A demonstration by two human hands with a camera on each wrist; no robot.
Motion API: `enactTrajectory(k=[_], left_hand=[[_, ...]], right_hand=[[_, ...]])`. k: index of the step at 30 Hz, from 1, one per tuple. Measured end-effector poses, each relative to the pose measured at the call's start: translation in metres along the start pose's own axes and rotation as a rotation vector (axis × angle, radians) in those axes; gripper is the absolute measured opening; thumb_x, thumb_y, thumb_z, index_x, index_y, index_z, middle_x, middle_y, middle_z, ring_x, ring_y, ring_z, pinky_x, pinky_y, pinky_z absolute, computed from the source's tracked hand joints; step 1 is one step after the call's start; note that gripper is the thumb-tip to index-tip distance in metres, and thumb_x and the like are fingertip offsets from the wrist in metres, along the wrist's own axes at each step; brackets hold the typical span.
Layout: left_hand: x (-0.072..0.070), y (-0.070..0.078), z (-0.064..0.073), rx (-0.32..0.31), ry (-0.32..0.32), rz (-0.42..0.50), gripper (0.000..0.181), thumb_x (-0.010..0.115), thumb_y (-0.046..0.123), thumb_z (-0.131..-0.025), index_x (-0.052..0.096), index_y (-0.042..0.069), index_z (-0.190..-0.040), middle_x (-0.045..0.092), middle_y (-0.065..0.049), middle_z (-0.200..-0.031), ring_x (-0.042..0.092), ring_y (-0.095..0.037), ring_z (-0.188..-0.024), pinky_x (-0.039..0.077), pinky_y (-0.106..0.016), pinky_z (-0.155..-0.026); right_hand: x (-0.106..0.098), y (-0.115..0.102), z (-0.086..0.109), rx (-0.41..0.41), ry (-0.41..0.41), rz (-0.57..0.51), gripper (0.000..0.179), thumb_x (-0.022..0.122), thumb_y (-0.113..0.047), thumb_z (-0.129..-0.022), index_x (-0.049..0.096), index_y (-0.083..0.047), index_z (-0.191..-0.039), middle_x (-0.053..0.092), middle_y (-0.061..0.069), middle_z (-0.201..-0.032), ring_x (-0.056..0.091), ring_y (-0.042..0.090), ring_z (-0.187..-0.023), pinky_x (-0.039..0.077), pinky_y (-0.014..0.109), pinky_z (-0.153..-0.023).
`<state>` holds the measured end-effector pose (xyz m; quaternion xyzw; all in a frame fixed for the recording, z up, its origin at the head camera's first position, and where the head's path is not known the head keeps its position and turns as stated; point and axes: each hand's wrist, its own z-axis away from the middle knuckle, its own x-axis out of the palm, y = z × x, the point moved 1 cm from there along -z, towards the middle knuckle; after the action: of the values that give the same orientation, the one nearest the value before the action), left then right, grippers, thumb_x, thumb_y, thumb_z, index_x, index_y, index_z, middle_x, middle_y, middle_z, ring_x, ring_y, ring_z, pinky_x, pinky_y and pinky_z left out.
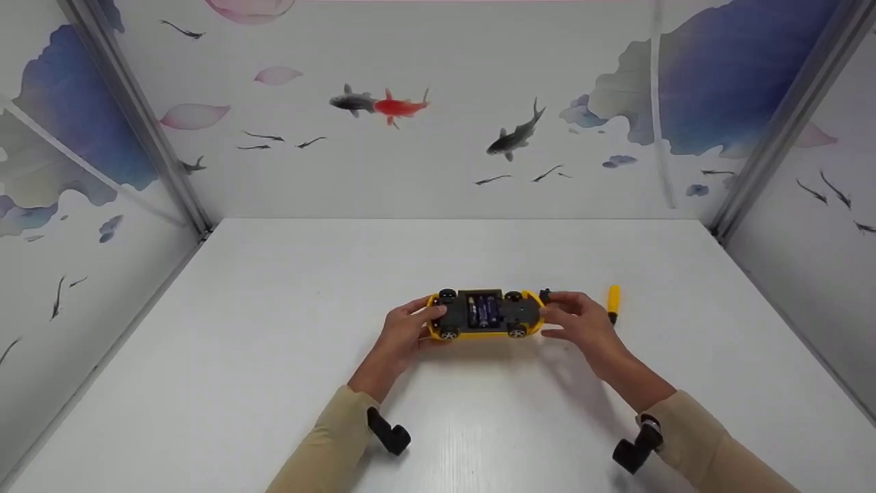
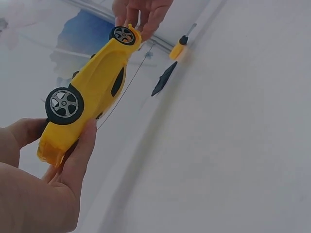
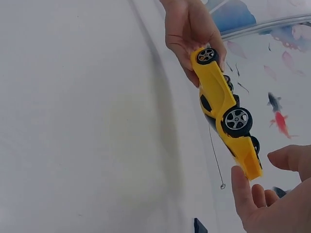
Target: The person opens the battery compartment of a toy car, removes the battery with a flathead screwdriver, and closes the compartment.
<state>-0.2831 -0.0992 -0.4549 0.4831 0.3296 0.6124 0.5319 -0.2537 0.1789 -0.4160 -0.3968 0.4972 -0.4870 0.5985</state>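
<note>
A yellow toy car (image 1: 486,334) is held upside down above the white table, its black underside facing up. Dark batteries (image 1: 484,311) lie in the uncovered compartment in its middle. My left hand (image 1: 404,332) grips the car's left end, thumb over the underside and fingers beneath. At the other end is my right hand (image 1: 585,329); in the right wrist view its index finger touches the car's tip while the thumb stands apart. A flat black piece (image 2: 164,79) lies on the table beyond the car, partly hidden behind the right hand's fingers in the head view.
To the right of my right hand, a screwdriver (image 1: 614,301) with a yellow handle lies on the table (image 1: 274,356). White panels (image 1: 438,171) printed with fish and leaves stand at the back and sides. A thin dark line (image 3: 216,155) shows below the car in the right wrist view.
</note>
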Motion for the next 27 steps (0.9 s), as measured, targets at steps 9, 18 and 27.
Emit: enactTrajectory(k=[9,18,27], left_hand=[[0.0,0.001,-0.002,-0.024,0.028,0.003,0.059,0.069,0.02,-0.094,0.047,0.007,-0.148,0.053,-0.021,-0.142,0.064,-0.029,-0.114,0.059,-0.039,-0.092],[0.0,0.001,-0.002,-0.008,0.014,-0.011,0.059,0.068,0.019,-0.095,0.047,0.007,-0.148,0.054,-0.022,-0.141,0.067,-0.026,-0.107,0.06,-0.039,-0.089],[-0.002,-0.002,-0.003,-0.026,0.015,-0.022,0.06,0.068,0.02,-0.094,0.046,0.008,-0.149,0.054,-0.021,-0.141,0.066,-0.028,-0.112,0.06,-0.038,-0.091]], right_hand=[[0.01,-0.012,0.0,-0.161,0.018,0.283,0.052,0.066,-0.031,-0.097,0.052,-0.009,-0.142,0.055,0.016,-0.142,0.054,0.03,-0.13,0.047,0.044,-0.111],[0.026,-0.022,0.0,-0.38,-0.018,0.45,0.054,0.07,-0.024,-0.095,0.051,-0.01,-0.143,0.047,0.015,-0.146,0.048,0.035,-0.134,0.05,0.05,-0.105],[0.04,-0.028,-0.004,-0.549,-0.089,0.564,0.048,0.076,-0.024,-0.09,0.061,-0.013,-0.134,0.052,0.009,-0.142,0.046,0.034,-0.131,0.052,0.051,-0.101]])
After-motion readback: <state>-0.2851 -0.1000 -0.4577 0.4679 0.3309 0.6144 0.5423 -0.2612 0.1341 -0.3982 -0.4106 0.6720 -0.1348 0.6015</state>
